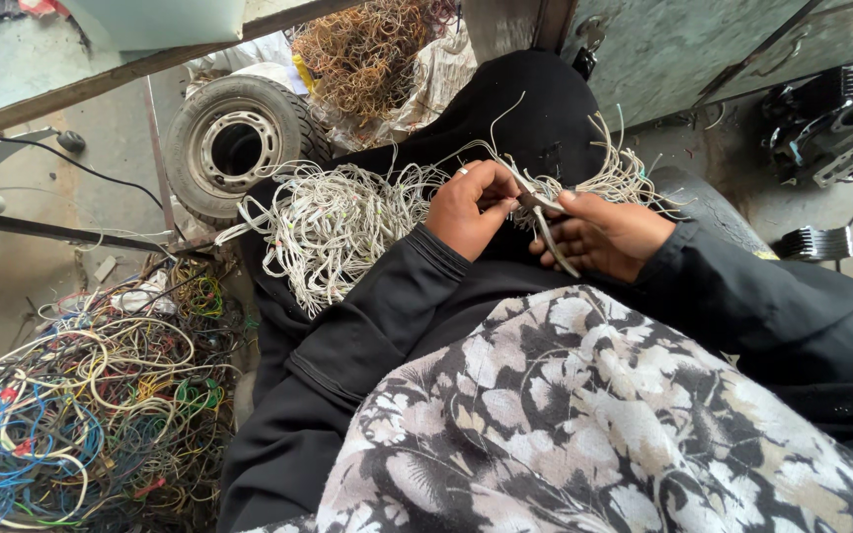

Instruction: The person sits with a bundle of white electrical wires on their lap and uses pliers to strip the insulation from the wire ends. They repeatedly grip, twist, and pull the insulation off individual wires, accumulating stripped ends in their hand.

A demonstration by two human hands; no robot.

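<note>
A tangled heap of thin white wires [333,232] lies on my black-clothed lap. My left hand [468,207], with a ring on one finger, pinches a white wire at the heap's right side. My right hand [604,235] grips a pair of metal pliers [545,219] whose jaws meet the wire next to my left fingers. More white wire ends [616,176] stick up behind my right hand. Both sleeves are black, and a flowered cloth [584,415] covers my chest below.
A pile of coloured wires [91,405] lies on the floor at lower left. A small tyre with a metal rim [234,143] stands behind the heap. A bundle of bare copper wire [367,49] sits at the top. Black machine parts [826,123] lie at right.
</note>
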